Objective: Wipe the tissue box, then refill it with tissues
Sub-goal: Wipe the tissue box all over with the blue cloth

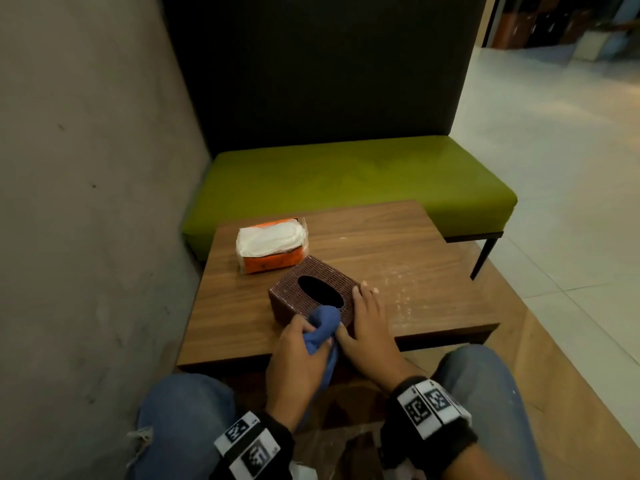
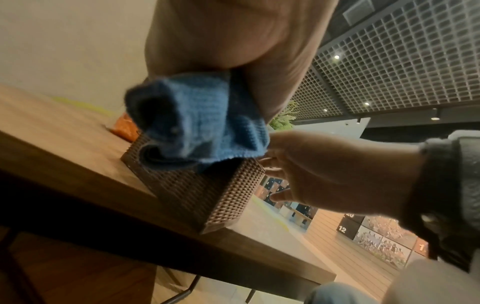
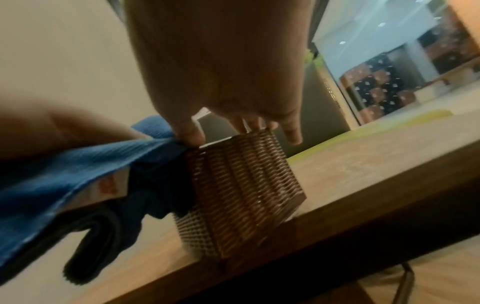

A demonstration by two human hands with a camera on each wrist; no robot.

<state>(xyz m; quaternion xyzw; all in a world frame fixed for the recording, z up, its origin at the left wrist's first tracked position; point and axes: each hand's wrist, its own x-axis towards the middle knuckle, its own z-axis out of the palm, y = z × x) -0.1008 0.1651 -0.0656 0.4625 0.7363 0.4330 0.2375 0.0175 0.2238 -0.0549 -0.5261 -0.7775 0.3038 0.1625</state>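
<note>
A brown woven tissue box (image 1: 313,293) with a dark oval slot stands on the wooden table (image 1: 398,258), near its front edge. My left hand (image 1: 299,351) grips a bunched blue cloth (image 1: 323,325) and presses it on the box's near top corner. The cloth (image 2: 200,125) covers the top of the box (image 2: 207,195) in the left wrist view. My right hand (image 1: 367,323) holds the box's right side, thumb on the near corner, fingers along the far edge. In the right wrist view its fingers (image 3: 240,125) rest on the box (image 3: 241,185). An orange pack of white tissues (image 1: 272,244) lies behind the box.
A green bench (image 1: 346,181) with a dark backrest stands behind the table. A grey wall (image 1: 86,202) runs along the left. White specks dot the table's right part. My knees in jeans sit under the near edge; tiled floor lies to the right.
</note>
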